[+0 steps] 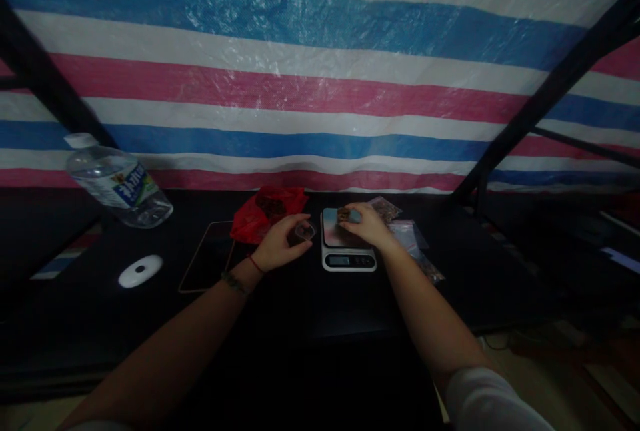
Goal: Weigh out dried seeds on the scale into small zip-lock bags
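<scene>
A small kitchen scale (pixel 343 239) with a shiny plate and a lit display lies on the dark table. My right hand (pixel 367 223) is over its plate, fingers closed around a small clear container (pixel 344 215) with brown bits inside; whether it touches the plate I cannot tell. To the left of the scale, my left hand (pixel 280 243) pinches a small, clear round piece (pixel 305 231), perhaps a lid or a cup. Just behind that hand lies an open red plastic bag (pixel 245 221) with dark brown stuff (pixel 271 205) in it.
Clear zip bags (pixel 406 237) with brown pieces lie right of the scale, partly behind my right arm. At left are a tablet (pixel 206 257), a white oval object (pixel 141 271) and a large tilted-looking plastic bottle (pixel 117 181). A striped plastic sheet (pixel 320 94) hangs behind, between dark metal bars.
</scene>
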A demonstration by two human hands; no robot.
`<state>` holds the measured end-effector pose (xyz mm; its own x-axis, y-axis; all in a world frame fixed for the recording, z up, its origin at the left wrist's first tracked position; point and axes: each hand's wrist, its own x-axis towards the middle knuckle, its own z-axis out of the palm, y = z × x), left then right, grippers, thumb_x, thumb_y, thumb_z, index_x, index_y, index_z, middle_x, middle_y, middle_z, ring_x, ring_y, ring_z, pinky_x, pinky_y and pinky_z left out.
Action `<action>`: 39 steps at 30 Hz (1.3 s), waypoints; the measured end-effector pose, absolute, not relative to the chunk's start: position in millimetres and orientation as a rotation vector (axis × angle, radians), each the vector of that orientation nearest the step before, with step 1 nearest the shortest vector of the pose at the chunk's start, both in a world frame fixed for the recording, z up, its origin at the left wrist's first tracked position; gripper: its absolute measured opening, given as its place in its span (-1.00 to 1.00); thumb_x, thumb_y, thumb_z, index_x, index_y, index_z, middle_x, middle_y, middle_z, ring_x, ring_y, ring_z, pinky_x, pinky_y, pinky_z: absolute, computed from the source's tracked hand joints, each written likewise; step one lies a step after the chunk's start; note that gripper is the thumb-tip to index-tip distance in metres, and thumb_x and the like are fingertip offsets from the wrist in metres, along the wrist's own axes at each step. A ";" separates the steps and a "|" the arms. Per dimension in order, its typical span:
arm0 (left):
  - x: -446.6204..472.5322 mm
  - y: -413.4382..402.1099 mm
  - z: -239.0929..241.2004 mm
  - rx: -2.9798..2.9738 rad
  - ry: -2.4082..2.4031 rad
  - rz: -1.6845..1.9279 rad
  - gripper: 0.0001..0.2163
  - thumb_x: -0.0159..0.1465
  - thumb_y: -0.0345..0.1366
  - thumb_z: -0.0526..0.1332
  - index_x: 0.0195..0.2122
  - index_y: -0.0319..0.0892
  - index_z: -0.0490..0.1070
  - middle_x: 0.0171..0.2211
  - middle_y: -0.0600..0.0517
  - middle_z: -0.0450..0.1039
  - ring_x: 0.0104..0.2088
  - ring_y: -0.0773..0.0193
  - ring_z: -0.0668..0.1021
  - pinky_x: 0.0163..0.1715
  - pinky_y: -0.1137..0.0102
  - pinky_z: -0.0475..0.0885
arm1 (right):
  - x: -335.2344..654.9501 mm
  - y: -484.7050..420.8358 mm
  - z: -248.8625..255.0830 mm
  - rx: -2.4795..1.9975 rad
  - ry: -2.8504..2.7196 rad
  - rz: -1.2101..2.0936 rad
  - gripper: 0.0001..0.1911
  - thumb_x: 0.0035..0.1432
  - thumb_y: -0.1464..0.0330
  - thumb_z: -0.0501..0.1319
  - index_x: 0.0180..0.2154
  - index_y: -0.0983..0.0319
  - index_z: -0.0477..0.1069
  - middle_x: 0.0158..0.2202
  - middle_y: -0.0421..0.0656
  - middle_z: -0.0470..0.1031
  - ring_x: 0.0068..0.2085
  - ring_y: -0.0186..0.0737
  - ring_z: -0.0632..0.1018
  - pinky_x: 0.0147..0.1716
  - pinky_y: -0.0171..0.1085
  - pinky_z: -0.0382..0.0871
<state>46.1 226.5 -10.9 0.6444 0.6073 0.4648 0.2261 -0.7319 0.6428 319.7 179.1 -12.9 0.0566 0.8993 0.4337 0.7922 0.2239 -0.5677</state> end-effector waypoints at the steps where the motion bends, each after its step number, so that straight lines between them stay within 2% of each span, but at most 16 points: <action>1: 46.9 226.1 -10.8 2.329 0.652 0.930 -0.50 0.15 -0.21 0.28 0.11 -0.18 0.28 -0.04 -0.13 0.47 -0.04 0.10 0.54 0.02 0.14 0.43 | 315.1 178.1 -11.0 -1.533 -1.708 0.244 -0.64 -0.04 0.34 0.34 -0.13 0.21 0.46 -0.14 -0.09 0.55 -0.09 -0.11 0.53 -0.01 -0.09 0.34; 5: 49.8 222.9 -9.4 2.361 0.647 0.911 -0.48 0.14 -0.20 0.29 0.12 -0.20 0.29 0.02 -0.16 0.45 0.01 0.07 0.52 0.05 0.14 0.41 | 290.9 170.7 -1.5 -1.340 -1.658 0.459 -0.61 -0.03 0.34 0.31 -0.09 0.19 0.42 -0.13 -0.14 0.54 -0.13 -0.20 0.55 -0.09 -0.20 0.40; 11: 53.5 218.2 -9.2 2.311 0.650 0.933 -0.48 0.12 -0.18 0.29 0.12 -0.18 0.31 0.04 -0.15 0.45 0.02 0.07 0.51 0.06 0.16 0.40 | 267.6 159.2 5.0 -1.204 -1.752 0.455 -0.51 -0.04 0.35 0.36 -0.01 0.13 0.41 -0.07 -0.11 0.51 -0.04 -0.16 0.52 -0.02 -0.15 0.37; 13: 53.9 217.7 -8.9 2.291 0.652 0.931 -0.48 0.12 -0.18 0.29 0.11 -0.17 0.32 0.04 -0.15 0.45 0.01 0.06 0.52 0.06 0.16 0.41 | 266.4 158.5 3.4 -1.210 -1.710 0.504 -0.48 -0.07 0.33 0.39 -0.02 0.15 0.39 -0.14 -0.13 0.52 -0.13 -0.19 0.54 -0.12 -0.20 0.41; 16: 53.7 217.6 -8.7 2.282 0.643 0.932 -0.48 0.12 -0.18 0.30 0.11 -0.18 0.32 0.04 -0.16 0.45 0.02 0.06 0.52 0.06 0.15 0.41 | 266.0 158.3 2.6 -1.238 -1.687 0.496 -0.61 -0.08 0.31 0.40 -0.16 0.18 0.42 -0.24 -0.17 0.50 -0.25 -0.23 0.53 -0.25 -0.25 0.43; 20: 54.2 217.5 -9.7 2.277 0.618 0.932 -0.47 0.11 -0.18 0.31 0.11 -0.19 0.33 0.02 -0.15 0.46 0.00 0.07 0.53 0.05 0.17 0.42 | 263.2 156.2 7.8 -1.182 -1.792 0.379 -0.70 -0.02 0.34 0.38 -0.18 0.15 0.50 -0.21 -0.14 0.50 -0.18 -0.19 0.52 -0.21 -0.22 0.43; 24: 55.7 215.9 -9.7 2.254 0.599 0.928 -0.47 0.10 -0.19 0.33 0.10 -0.18 0.33 0.02 -0.14 0.47 -0.01 0.09 0.53 0.04 0.17 0.42 | 258.9 153.1 12.5 -1.131 -1.819 0.403 -0.63 0.03 0.35 0.35 -0.07 0.06 0.51 -0.13 -0.12 0.50 -0.13 -0.18 0.52 -0.17 -0.20 0.44; 28: 56.5 214.4 -9.4 2.203 0.582 0.932 -0.48 0.10 -0.21 0.33 0.10 -0.20 0.33 0.03 -0.15 0.46 0.00 0.08 0.53 0.05 0.17 0.42 | 256.9 151.3 12.9 -1.125 -1.757 0.470 -0.49 0.06 0.36 0.32 0.08 0.00 0.40 -0.02 -0.14 0.51 -0.11 -0.19 0.54 -0.10 -0.18 0.44; 32: 56.7 215.5 -12.3 2.167 0.547 0.919 -0.47 0.12 -0.21 0.32 0.12 -0.21 0.32 0.05 -0.16 0.45 0.01 0.07 0.53 0.04 0.17 0.42 | 258.8 151.3 12.9 -1.128 -1.707 0.464 -0.44 0.05 0.36 0.33 0.11 0.02 0.36 0.04 -0.12 0.49 -0.12 -0.21 0.54 -0.07 -0.17 0.44; 39: 58.3 220.3 -21.3 2.119 0.532 0.947 -0.45 0.12 -0.21 0.33 0.13 -0.20 0.30 0.04 -0.17 0.45 -0.01 0.06 0.53 0.03 0.14 0.42 | 266.5 155.0 6.7 -1.108 -1.637 0.494 -0.48 0.03 0.33 0.35 0.08 0.07 0.39 0.03 -0.11 0.50 -0.14 -0.22 0.54 -0.07 -0.18 0.45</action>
<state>58.3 220.3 -21.3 0.6410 0.6169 0.4568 0.0689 -0.6389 0.7662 266.5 155.0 6.7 -0.0209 0.8500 0.5263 0.4172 0.4858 -0.7681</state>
